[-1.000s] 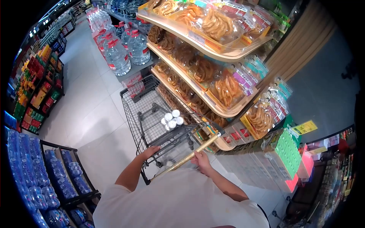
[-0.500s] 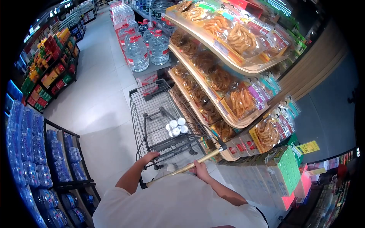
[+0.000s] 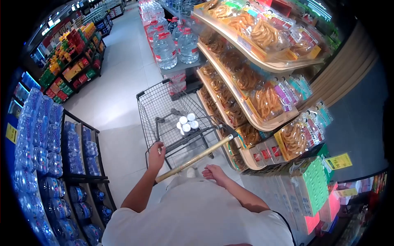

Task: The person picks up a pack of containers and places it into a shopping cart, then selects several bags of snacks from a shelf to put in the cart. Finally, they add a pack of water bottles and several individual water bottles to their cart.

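Note:
A black wire shopping cart (image 3: pixel 150 123) stands before me, with a pale gold handle bar (image 3: pixel 197 158). Several white-topped cylinders (image 3: pixel 187 124) sit bunched together in its basket. My left hand (image 3: pixel 156 155) is over the cart's rear left corner, its fingers loosely bent and apart, with nothing seen in them. Off the bar, just behind it and near my shirt, my right hand (image 3: pixel 215 174) hangs with fingers apart, holding nothing.
Curved shelves (image 3: pixel 230 104) of bagged brown snacks rise close on the right, beside stacked boxes (image 3: pixel 303 192). Large water bottles (image 3: pixel 165 51) stand ahead. Racks of blue-wrapped bottles (image 3: pixel 41 135) line the left. A tiled aisle (image 3: pixel 119 69) runs forward.
My right hand has let go of the handle bar and drawn back. My left hand has lifted a little. The cart has turned slightly, and the view has shifted left.

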`<state>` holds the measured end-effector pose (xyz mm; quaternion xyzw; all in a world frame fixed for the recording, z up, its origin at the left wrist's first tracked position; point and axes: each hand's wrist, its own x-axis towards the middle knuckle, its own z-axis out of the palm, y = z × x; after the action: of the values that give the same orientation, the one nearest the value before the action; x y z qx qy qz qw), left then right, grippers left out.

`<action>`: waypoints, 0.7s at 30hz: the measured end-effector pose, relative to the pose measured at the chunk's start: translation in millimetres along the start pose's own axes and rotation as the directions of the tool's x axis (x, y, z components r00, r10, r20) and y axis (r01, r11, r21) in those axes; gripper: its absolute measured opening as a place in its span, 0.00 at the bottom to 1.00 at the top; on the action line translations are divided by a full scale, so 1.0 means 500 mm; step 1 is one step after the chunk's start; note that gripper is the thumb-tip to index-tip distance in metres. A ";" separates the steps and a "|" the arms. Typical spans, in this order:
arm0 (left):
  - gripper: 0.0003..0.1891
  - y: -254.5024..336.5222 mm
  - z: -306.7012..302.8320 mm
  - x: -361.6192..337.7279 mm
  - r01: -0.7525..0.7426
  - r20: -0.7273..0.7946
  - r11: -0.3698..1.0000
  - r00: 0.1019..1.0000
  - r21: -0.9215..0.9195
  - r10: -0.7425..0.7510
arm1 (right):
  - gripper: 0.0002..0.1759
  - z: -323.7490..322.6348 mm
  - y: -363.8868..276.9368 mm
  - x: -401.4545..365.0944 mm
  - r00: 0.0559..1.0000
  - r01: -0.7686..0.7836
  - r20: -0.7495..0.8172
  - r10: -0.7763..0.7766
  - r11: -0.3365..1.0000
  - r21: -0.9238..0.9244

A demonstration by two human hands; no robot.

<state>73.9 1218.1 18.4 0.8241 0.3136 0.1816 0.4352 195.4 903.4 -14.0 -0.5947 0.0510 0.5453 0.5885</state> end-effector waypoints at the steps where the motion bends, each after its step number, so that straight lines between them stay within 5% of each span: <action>1: 0.22 0.066 0.013 -0.046 -0.111 0.037 0.989 0.994 0.100 0.107 | 0.20 -0.009 0.019 -0.006 1.000 0.004 -0.002 -0.004 0.999 0.033; 4: 0.32 0.154 0.080 -0.143 -0.504 0.240 0.726 0.863 0.468 0.445 | 0.19 -0.050 0.085 -0.020 0.998 0.027 -0.055 -0.023 0.997 0.068; 6: 0.27 0.109 0.105 -0.149 -0.369 0.388 0.717 0.910 0.591 0.148 | 0.20 -0.090 0.141 -0.036 0.987 0.027 -0.161 -0.023 0.999 0.026; 10: 0.13 0.046 0.116 -0.106 -0.230 0.301 0.723 0.953 0.652 0.032 | 0.20 -0.217 0.316 -0.057 0.955 -0.105 -0.285 0.078 0.991 -0.079; 15: 0.14 0.031 0.095 -0.076 -0.140 0.161 0.688 0.986 0.712 0.034 | 0.16 -0.353 0.486 -0.167 0.833 -0.186 -0.531 0.155 0.983 -0.005; 21: 0.15 0.007 0.035 -0.001 -0.144 0.130 0.662 0.989 0.736 0.070 | 0.15 -0.428 0.691 -0.229 0.692 -0.297 -0.719 0.070 0.935 -0.196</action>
<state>84.6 1205.7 11.5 0.9541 0.2914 0.0258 0.0645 32.7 570.9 -217.2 -0.8297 0.2479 0.3363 0.3702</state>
